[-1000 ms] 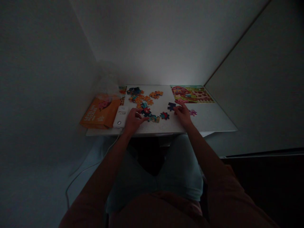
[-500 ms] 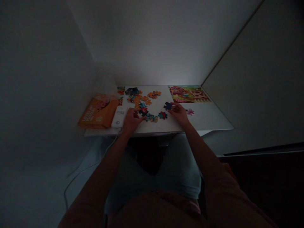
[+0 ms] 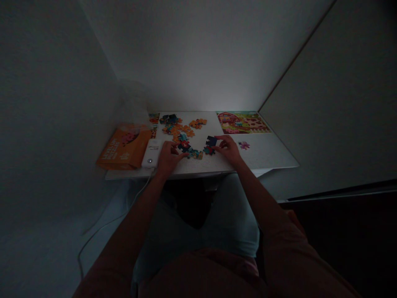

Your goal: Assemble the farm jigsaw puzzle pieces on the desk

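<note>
My right hand [image 3: 228,149] pinches a dark blue puzzle piece [image 3: 211,141] between thumb and fingers, tilted up over the table. Just below it, partly overlapped, lies a red and teal puzzle piece [image 3: 208,151]. On the left, my left hand [image 3: 169,158] has thumb and fingers closed around the edge of a dark puzzle piece with red on it [image 3: 184,146]. Near that thumb is a teal and yellow puzzle piece [image 3: 196,154]. Several orange puzzle pieces [image 3: 186,130] are heaped beyond the left hand, and a pink puzzle piece [image 3: 244,145] lies right of my right hand.
An orange puzzle box [image 3: 124,151] stands at the table's left end, with clear plastic wrap [image 3: 133,103] behind it. Beside it is a white device [image 3: 151,155] with a cable. A farm picture [image 3: 242,123] lies at the back right of the white table [image 3: 263,155], against the wall.
My right hand has carried the dark blue piece leftward, over the red and teal piece. My left hand stays at its piece. The whole view has shifted slightly.
</note>
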`<state>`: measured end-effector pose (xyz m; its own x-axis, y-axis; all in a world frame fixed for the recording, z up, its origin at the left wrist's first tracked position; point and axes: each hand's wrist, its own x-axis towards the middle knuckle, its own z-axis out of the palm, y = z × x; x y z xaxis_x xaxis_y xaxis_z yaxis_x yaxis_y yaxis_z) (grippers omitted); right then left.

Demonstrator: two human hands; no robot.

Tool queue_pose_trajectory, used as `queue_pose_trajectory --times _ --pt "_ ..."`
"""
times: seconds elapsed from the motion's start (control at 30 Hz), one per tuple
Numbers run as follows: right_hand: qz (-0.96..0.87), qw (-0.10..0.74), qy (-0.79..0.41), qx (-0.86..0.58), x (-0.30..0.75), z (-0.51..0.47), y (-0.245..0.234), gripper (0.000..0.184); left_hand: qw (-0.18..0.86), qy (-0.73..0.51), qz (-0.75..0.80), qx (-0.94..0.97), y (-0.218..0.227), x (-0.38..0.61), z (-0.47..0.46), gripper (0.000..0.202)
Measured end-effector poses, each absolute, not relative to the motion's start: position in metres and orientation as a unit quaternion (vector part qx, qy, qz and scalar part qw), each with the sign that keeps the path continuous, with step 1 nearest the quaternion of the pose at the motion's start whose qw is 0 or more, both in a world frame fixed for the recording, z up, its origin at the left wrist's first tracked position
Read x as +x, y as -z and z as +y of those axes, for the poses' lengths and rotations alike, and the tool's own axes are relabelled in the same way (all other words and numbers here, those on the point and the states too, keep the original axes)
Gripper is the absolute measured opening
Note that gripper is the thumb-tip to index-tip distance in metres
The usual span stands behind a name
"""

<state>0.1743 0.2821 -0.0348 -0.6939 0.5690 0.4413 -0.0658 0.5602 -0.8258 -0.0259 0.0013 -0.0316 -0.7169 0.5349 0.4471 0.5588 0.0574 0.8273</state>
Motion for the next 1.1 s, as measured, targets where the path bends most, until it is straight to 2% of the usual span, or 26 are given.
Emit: queue_pose_trajectory --times 0.73,1.1 --pt "-0.820 0.366 -0.418 -0.138 0.1759 0.2765 0.0314 0.056 0.021 0.571 -0.725 -0.384 0.0326 -0.0249 0.0019 0.059" --pt "-0.839 0.331 -0.415 -0.119 0.1785 0.2783 0.0277 0.054 0.015 0.563 -0.730 -0.386 0.0294 -0.0235 0.0016 0.058"
